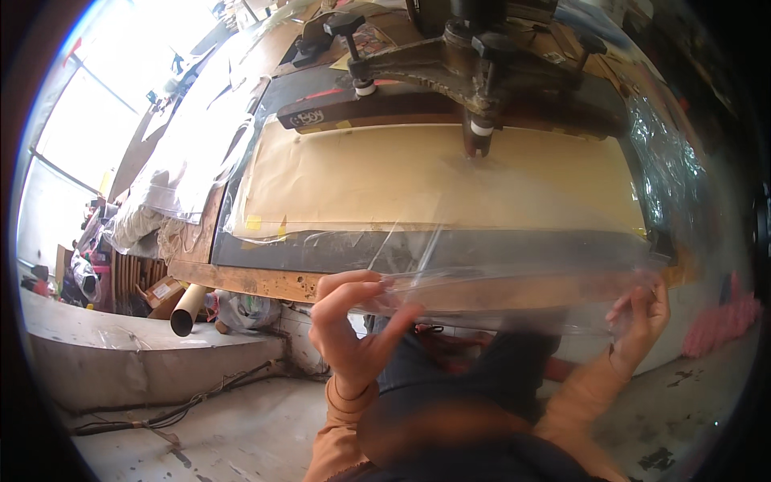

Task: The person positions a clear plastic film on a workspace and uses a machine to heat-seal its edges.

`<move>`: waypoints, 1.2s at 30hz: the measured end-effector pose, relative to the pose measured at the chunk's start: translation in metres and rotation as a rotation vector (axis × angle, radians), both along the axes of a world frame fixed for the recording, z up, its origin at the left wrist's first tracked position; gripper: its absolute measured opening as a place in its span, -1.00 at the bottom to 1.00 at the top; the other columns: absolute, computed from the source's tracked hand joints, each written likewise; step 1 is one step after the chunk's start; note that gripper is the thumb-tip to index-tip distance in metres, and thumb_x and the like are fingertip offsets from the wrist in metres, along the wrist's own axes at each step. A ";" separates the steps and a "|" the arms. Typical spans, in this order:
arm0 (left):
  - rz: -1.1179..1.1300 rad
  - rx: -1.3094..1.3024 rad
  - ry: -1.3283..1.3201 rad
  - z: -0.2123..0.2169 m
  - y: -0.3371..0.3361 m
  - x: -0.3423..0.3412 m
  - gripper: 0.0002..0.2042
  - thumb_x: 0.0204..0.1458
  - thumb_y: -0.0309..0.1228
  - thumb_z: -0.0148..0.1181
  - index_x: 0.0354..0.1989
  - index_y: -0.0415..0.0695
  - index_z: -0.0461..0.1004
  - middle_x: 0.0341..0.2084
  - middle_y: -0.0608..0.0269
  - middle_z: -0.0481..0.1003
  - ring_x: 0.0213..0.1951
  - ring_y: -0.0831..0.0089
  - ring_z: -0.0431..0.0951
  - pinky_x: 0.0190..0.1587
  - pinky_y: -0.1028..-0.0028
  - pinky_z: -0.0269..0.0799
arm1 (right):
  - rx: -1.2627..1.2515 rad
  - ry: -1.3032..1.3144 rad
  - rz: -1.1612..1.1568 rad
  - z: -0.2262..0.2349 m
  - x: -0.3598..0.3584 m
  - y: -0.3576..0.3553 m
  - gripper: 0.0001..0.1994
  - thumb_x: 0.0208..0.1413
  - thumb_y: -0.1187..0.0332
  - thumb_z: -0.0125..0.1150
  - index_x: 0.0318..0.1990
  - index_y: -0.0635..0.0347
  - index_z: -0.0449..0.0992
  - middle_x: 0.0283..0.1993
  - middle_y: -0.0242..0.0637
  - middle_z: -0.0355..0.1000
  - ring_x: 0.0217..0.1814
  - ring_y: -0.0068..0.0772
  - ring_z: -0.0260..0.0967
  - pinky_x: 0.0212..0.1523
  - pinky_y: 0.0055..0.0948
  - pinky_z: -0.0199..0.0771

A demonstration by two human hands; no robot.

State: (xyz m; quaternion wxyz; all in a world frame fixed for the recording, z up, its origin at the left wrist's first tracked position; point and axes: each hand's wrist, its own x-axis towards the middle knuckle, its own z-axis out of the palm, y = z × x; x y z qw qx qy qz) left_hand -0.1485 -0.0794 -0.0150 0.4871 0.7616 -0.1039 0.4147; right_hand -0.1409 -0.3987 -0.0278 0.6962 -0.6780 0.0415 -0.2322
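A sheet of clear plastic film (498, 293) stretches between my two hands, just in front of the table's near edge. My left hand (353, 325) pinches its left end between thumb and fingers. At the other end, my right hand (640, 317) grips the film with bent fingers. Beyond the film lies a wide tan paper sheet (345, 181) on a dark flat plate (281, 251). Over the paper's far side stands a dark metal press bar (546, 120), carried by a heavy bracket (426, 68) with black knobs.
Clear plastic sheeting (181, 173) is heaped at the table's left, and more shiny film (662, 161) hangs on the right. A cardboard tube (188, 310) juts out by a low ledge (152, 353). Cables (189, 408) run along the floor. A pink cloth-like bundle (723, 317) is at far right.
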 end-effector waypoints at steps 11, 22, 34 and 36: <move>-0.022 0.062 -0.022 0.002 -0.004 -0.001 -0.60 -0.30 -0.45 0.48 -0.33 -0.13 0.35 -0.44 0.14 0.48 -0.46 0.38 0.49 -0.47 0.52 0.42 | -0.014 -0.063 -0.015 -0.010 -0.002 -0.010 -0.69 0.14 0.34 0.16 -0.06 0.37 0.35 -0.63 -0.28 0.36 -0.77 -0.53 0.25 -0.76 -0.65 0.13; -0.085 0.195 -0.118 0.001 0.002 -0.002 -0.75 -0.46 -0.44 0.37 -0.58 -0.01 0.39 -0.45 0.25 0.49 -0.46 0.42 0.45 -0.47 0.53 0.35 | -0.124 -0.316 -0.037 -0.025 -0.007 -0.026 -0.66 0.11 0.24 0.22 -0.11 0.29 0.32 -0.56 -0.32 0.30 -0.72 -0.60 0.17 -0.71 -0.66 0.13; -0.215 0.176 -0.208 -0.007 0.008 -0.006 -0.78 -0.47 -0.36 0.28 -0.60 0.08 0.37 -0.44 0.42 0.51 -0.45 0.50 0.39 -0.44 0.51 0.22 | -0.081 -0.618 0.224 -0.039 0.002 -0.045 -0.73 0.15 0.33 0.16 -0.03 0.09 0.31 -0.59 -0.37 0.27 -0.66 -0.62 0.10 -0.58 -0.58 0.04; -0.232 0.183 -0.202 -0.008 0.009 -0.007 -0.78 -0.47 -0.36 0.28 -0.59 0.08 0.36 -0.44 0.42 0.50 -0.44 0.50 0.39 -0.43 0.51 0.23 | -0.109 -0.616 0.193 -0.039 0.002 -0.045 -0.73 0.15 0.32 0.16 -0.03 0.10 0.31 -0.59 -0.37 0.28 -0.66 -0.62 0.11 -0.58 -0.58 0.04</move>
